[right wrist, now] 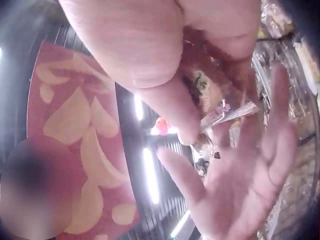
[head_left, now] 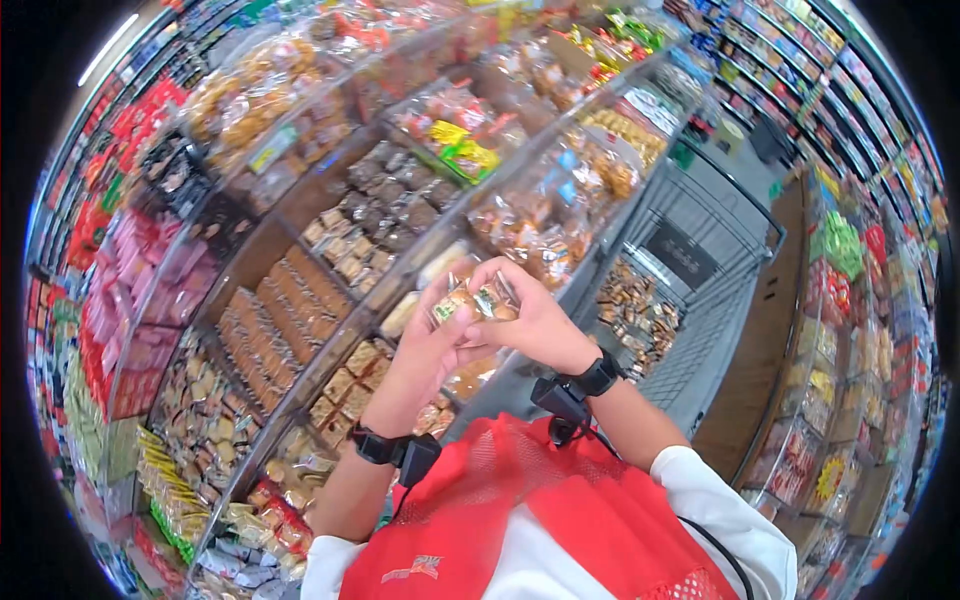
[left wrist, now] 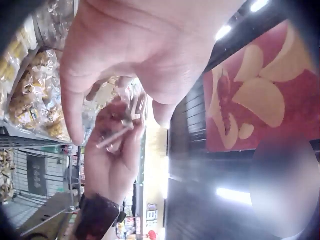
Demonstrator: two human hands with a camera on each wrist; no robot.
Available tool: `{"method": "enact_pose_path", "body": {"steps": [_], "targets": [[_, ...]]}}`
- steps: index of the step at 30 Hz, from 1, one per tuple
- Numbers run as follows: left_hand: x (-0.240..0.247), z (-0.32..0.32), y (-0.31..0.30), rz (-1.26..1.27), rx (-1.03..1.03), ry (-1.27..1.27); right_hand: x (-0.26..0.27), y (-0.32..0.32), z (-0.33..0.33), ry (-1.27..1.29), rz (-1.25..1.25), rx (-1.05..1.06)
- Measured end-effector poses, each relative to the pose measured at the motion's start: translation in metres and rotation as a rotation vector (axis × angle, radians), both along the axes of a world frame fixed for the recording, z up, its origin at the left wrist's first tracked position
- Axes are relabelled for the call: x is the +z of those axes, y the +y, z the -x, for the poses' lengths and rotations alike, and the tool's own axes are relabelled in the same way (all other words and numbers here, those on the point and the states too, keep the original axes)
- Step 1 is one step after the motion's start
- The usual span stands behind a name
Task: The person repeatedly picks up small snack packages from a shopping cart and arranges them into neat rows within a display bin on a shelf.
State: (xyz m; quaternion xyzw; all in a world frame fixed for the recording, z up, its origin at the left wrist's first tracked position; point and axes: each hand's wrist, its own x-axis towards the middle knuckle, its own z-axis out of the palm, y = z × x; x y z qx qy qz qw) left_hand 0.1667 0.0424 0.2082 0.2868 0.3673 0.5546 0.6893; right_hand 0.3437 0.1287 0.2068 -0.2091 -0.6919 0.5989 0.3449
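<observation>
My right hand [head_left: 535, 325] pinches a small snack packet [head_left: 497, 299] in clear wrap, its crimped end sticking out in the right wrist view. A second clear-wrapped piece with green print [head_left: 452, 304] lies by my left hand [head_left: 430, 340], overlapping its thumb side in the head view. In the right wrist view the left hand [right wrist: 240, 185] has its fingers fairly straight and its thumb spread away from the wrapping. Both hands meet in front of the chest, over the edge of the snack bins. The right fingers partly hide the packets.
Divided bins hold wrapped snacks, with long brown packs [head_left: 285, 320] on the left and dark pieces [head_left: 395, 190] farther back. Right of them stands a wire shopping cart [head_left: 735, 215] with loose wrapped pieces [head_left: 640, 315] inside. More shelves [head_left: 840, 400] line the right side.
</observation>
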Motion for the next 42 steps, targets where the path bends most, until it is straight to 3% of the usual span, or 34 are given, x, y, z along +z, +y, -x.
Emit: {"method": "enact_pose_path", "body": {"steps": [3,6,12,16,26,38,42], "targets": [[-0.01,0.032,-0.016,-0.015,0.023,-0.063,0.015,-0.017,0.028,-0.006,-0.108,-0.036],[-0.009,0.05,-0.035,0.004,0.053,-0.116,0.011,-0.028,0.042,-0.066,0.092,0.003],[-0.003,0.06,-0.05,0.0,0.053,-0.181,-0.005,-0.026,0.048,-0.039,0.08,0.019],[-0.004,0.051,-0.047,-0.023,0.148,-0.131,0.016,-0.034,0.037,0.128,0.399,-0.027],[-0.005,0.023,-0.031,-0.016,0.217,-0.223,0.007,-0.015,-0.004,0.019,0.28,-0.153],[0.004,0.004,-0.022,-0.323,0.393,0.117,0.004,-0.012,-0.008,0.554,0.677,-0.226],[0.003,0.001,-0.018,-0.366,0.4,0.12,-0.008,-0.01,0.006,0.537,0.496,-0.17]]}}
